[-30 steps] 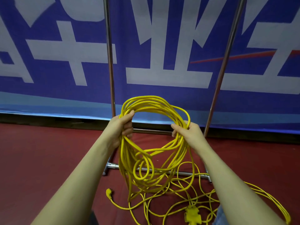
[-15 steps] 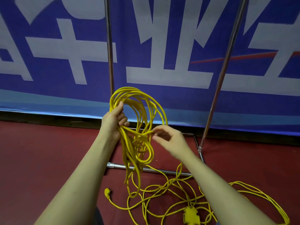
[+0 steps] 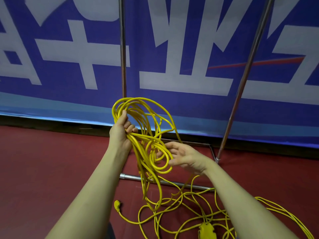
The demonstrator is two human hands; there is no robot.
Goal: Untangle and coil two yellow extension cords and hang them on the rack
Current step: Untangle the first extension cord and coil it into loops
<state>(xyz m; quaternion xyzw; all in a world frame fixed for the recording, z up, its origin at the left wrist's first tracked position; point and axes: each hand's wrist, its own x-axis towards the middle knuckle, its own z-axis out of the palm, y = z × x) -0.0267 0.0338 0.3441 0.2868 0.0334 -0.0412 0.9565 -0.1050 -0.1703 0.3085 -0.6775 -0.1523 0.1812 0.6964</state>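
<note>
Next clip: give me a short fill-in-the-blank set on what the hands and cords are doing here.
1. The bundle of yellow loops is gripped by the ____ hand.
2. The right hand, fingers spread, reaches into loops hanging ____ the left hand.
3. The yellow plug lies on the ____ floor.
4. The rack's upright poles carry ____ cords so far.

Missing words: left; below; red; no

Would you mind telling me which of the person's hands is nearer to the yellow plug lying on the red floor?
The left. The left hand grips the cord bundle almost directly above the plug; the right hand is open beside the loops, farther to the plug's right.
</note>
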